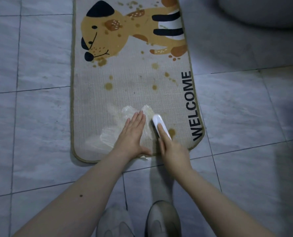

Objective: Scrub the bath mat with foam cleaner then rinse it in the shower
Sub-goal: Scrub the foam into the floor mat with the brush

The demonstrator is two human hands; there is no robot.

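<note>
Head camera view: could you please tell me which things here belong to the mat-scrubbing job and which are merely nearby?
In use:
- bath mat
- foam on its near end
- white brush in right hand
- left hand, flat on the mat

Merely nearby:
- slippers
- tiled floor
- white fixture, top right

Left hand [131, 134] flat on foam [125, 124] at near end of stained mat [133, 86], right hand [172, 148] gripping white brush [160, 124] beside it, on tiled floor [39, 117].
</note>
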